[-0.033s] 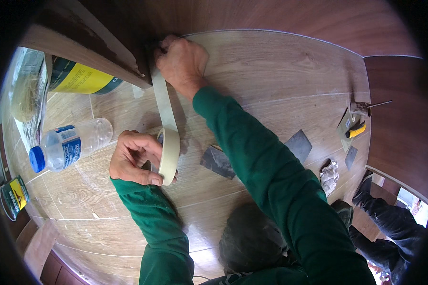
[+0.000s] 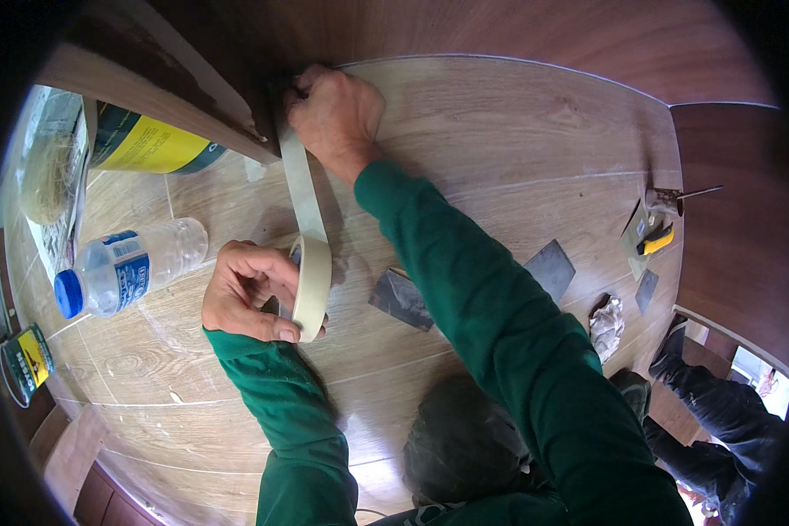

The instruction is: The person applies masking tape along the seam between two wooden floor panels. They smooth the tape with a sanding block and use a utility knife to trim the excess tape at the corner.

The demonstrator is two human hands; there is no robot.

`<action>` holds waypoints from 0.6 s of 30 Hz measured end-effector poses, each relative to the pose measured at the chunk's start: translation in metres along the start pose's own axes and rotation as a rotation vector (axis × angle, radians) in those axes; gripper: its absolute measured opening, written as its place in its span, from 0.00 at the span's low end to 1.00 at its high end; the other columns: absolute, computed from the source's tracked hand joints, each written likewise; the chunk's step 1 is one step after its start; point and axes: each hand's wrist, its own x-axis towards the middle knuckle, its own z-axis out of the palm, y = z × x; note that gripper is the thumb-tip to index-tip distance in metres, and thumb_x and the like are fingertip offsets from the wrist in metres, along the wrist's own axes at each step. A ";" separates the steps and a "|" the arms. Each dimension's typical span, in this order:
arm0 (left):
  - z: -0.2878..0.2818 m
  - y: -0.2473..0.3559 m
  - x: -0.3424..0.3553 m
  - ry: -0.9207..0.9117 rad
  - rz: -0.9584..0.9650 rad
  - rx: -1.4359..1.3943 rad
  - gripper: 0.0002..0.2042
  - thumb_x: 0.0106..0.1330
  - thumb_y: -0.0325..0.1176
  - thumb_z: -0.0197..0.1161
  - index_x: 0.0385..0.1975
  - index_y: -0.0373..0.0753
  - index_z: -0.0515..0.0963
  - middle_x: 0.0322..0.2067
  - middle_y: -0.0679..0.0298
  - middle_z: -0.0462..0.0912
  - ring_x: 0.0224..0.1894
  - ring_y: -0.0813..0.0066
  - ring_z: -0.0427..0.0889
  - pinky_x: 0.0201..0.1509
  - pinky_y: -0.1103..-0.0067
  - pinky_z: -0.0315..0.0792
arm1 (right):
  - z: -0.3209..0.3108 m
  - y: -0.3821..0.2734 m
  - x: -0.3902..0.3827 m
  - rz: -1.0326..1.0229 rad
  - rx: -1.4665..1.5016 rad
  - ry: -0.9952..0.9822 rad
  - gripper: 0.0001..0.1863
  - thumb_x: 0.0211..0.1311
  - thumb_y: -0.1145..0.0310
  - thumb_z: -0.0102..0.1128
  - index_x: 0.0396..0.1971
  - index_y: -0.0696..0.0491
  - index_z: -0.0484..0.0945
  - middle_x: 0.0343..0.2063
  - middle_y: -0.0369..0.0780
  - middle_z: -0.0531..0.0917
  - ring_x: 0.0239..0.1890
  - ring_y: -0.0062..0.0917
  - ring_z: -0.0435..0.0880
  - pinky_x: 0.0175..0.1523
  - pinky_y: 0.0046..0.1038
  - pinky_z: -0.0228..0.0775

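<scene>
My left hand (image 2: 250,294) is closed around a roll of cream masking tape (image 2: 314,289), thumb on its lower edge and fingers inside the ring. From the roll a pulled-out strip (image 2: 302,188) runs up to the foot of a dark wooden upright (image 2: 267,74). There my right hand (image 2: 337,114) is bent closed at the strip's far end, low against the brown panel (image 2: 500,31). Its fingertips are in shadow and partly hidden. Left of my left hand, a clear plastic bottle (image 2: 162,254) with a blue cap lies on its side.
A yellow and dark can (image 2: 153,145) stands behind the wooden upright, near a brush (image 2: 48,180). Dark flat pieces (image 2: 552,270) and a crumpled white wad (image 2: 607,329) lie on the wood-look floor (image 2: 167,368). A yellow-handled tool (image 2: 657,241) sits far right. Another person's legs (image 2: 719,412) show lower right.
</scene>
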 end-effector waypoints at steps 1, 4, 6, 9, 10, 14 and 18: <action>0.000 0.000 0.000 -0.001 0.003 -0.001 0.21 0.41 0.19 0.77 0.36 0.16 0.77 0.28 0.39 0.84 0.30 0.49 0.88 0.36 0.61 0.86 | 0.000 -0.001 0.000 0.016 0.004 0.003 0.12 0.54 0.55 0.67 0.28 0.49 0.86 0.25 0.44 0.86 0.32 0.41 0.86 0.40 0.41 0.76; 0.000 0.001 0.000 0.009 -0.015 0.003 0.21 0.41 0.18 0.77 0.36 0.16 0.77 0.28 0.39 0.84 0.30 0.49 0.88 0.35 0.61 0.86 | -0.001 -0.001 0.001 0.048 0.001 0.007 0.13 0.54 0.55 0.67 0.29 0.50 0.85 0.25 0.45 0.86 0.32 0.42 0.86 0.40 0.41 0.76; 0.002 0.003 0.000 0.024 -0.059 0.006 0.21 0.41 0.17 0.76 0.36 0.16 0.77 0.29 0.38 0.84 0.30 0.49 0.88 0.35 0.61 0.86 | -0.003 0.000 0.001 0.047 -0.015 0.004 0.13 0.55 0.56 0.66 0.29 0.50 0.84 0.26 0.45 0.86 0.32 0.42 0.86 0.41 0.41 0.76; 0.000 0.004 0.002 0.024 -0.066 0.002 0.21 0.41 0.16 0.76 0.36 0.16 0.77 0.30 0.38 0.84 0.31 0.48 0.88 0.36 0.61 0.86 | 0.001 0.000 0.005 0.033 -0.069 0.026 0.12 0.56 0.57 0.66 0.29 0.50 0.83 0.26 0.45 0.86 0.31 0.43 0.86 0.40 0.41 0.76; -0.001 0.004 0.003 0.019 -0.059 -0.001 0.21 0.41 0.16 0.76 0.37 0.16 0.77 0.30 0.38 0.84 0.31 0.48 0.88 0.37 0.61 0.86 | 0.002 0.000 0.007 0.036 -0.062 0.027 0.11 0.56 0.57 0.66 0.30 0.50 0.84 0.26 0.45 0.86 0.31 0.43 0.86 0.40 0.41 0.76; -0.003 0.001 0.004 0.016 -0.065 0.003 0.21 0.41 0.16 0.75 0.37 0.18 0.78 0.30 0.40 0.85 0.32 0.51 0.89 0.39 0.64 0.85 | -0.005 0.011 0.002 -0.093 -0.003 -0.035 0.10 0.59 0.61 0.62 0.37 0.46 0.85 0.26 0.45 0.86 0.30 0.43 0.86 0.40 0.41 0.77; 0.002 0.006 0.007 0.052 -0.086 -0.040 0.20 0.41 0.14 0.73 0.38 0.18 0.78 0.32 0.43 0.86 0.34 0.55 0.89 0.42 0.69 0.85 | -0.026 0.039 0.003 -0.351 0.150 -0.176 0.12 0.60 0.63 0.57 0.42 0.42 0.84 0.29 0.45 0.87 0.30 0.41 0.87 0.39 0.45 0.76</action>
